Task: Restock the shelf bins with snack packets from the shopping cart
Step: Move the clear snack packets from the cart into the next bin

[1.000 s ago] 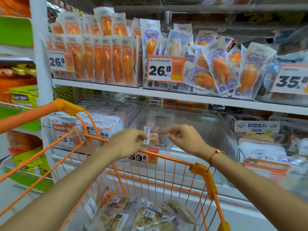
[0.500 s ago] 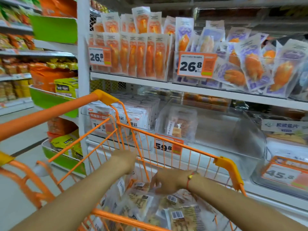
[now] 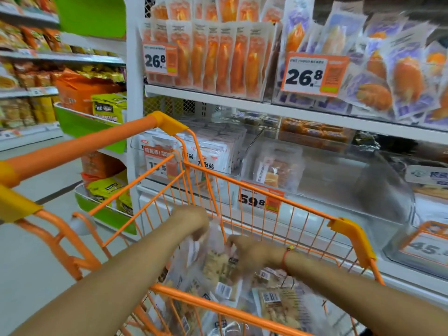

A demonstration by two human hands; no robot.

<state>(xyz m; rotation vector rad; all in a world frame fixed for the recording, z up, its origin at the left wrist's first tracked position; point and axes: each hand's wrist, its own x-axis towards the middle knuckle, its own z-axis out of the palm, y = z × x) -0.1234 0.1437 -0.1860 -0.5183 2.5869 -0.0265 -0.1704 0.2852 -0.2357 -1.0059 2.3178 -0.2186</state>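
We note a clear snack packet (image 3: pixel 218 260) lifted just above the pile inside the orange shopping cart (image 3: pixel 286 209), blurred. The left hand (image 3: pixel 194 224) pinches its upper left corner; the right hand (image 3: pixel 252 253) grips its right edge, fingers curled. More packets (image 3: pixel 276 304) lie below both hands. Beyond the hands, past the cart rim, we see the clear shelf bin (image 3: pixel 339 180) holding one packet (image 3: pixel 276 169), price tag 59.8 (image 3: pixel 260 199) on its front.
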